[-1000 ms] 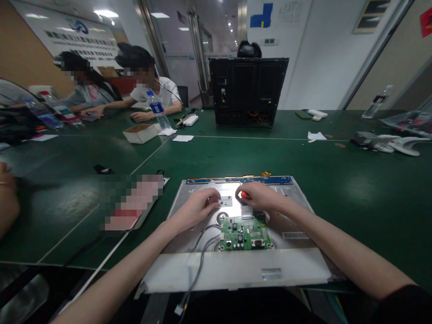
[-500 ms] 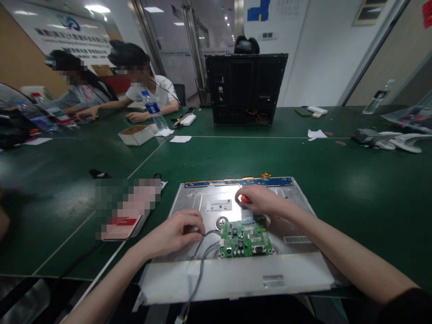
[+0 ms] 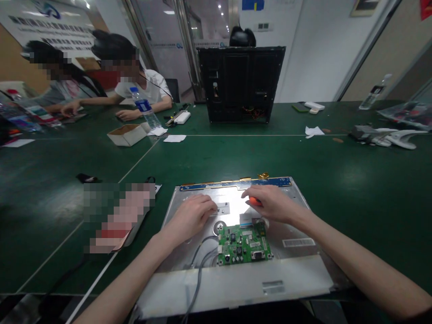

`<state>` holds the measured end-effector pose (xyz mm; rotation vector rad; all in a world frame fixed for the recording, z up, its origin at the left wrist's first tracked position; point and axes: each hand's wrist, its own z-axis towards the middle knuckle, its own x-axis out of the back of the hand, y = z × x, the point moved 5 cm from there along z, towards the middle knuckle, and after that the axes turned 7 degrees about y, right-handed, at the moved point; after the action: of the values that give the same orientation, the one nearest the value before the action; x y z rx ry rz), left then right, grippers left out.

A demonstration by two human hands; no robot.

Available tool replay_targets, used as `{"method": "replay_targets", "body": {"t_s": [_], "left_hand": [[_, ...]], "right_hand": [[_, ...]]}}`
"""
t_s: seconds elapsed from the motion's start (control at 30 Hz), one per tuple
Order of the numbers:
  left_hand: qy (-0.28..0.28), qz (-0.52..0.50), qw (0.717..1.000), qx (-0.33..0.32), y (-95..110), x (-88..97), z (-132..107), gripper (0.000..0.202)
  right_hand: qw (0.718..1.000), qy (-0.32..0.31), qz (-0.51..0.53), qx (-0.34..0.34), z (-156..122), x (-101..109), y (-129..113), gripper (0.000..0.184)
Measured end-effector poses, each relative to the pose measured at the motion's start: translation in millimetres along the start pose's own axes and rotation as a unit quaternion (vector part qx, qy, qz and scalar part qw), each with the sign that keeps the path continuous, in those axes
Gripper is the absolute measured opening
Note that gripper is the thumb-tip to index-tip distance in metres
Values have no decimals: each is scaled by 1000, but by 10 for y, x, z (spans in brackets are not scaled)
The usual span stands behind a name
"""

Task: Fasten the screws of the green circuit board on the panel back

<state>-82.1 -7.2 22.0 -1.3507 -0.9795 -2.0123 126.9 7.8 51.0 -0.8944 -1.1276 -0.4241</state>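
A silver metal display panel (image 3: 297,216) lies face down on the green table in front of me. A green circuit board (image 3: 243,245) sits on its near half, with grey cables (image 3: 199,265) running off its left side. My left hand (image 3: 191,216) rests palm down on the panel, left of a small white label (image 3: 223,208), fingers curled loosely. My right hand (image 3: 270,202) is closed round a small orange-handled tool (image 3: 255,201) just above the board's flat ribbon connector (image 3: 248,220).
A black monitor shell (image 3: 241,83) stands upright at the table's middle. Two seated people work at the far left, by a water bottle (image 3: 145,110) and a cardboard box (image 3: 126,133). White parts (image 3: 391,137) lie far right. A pixelated item (image 3: 118,216) lies left of the panel.
My left hand moved from the cables near the board's left side back up onto the panel by the label. The right hand stayed put with the orange tool. The view shifted slightly.
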Motion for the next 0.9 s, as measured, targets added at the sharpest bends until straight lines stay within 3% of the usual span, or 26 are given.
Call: {"method": "replay_targets", "body": {"t_s": [0.2,0.37,0.47,0.57,0.73,0.9], "left_hand": [[-10,-34,999,12,17,65,-54,12],[-23,-91,995,14,111,157,-283,15],[-42,-108,993,9,186,149,-441,14],[-41,-98,994,1,256,107,-547,25],[14,-66,997,-37,367,33,-561,18],[38,-48,995,-79,455,6,-532,20]], "right_hand": [[999,-23,-15,18,-231,-42,74,26],[998,-44,-42,11,-542,-55,154,25],[996,-53,-73,19,-731,-112,150,39],[990,-25,-122,69,-875,-207,71,46],[944,52,-205,251,-1035,-336,-153,34],[930,76,-214,291,-1070,-322,-121,32]]}}
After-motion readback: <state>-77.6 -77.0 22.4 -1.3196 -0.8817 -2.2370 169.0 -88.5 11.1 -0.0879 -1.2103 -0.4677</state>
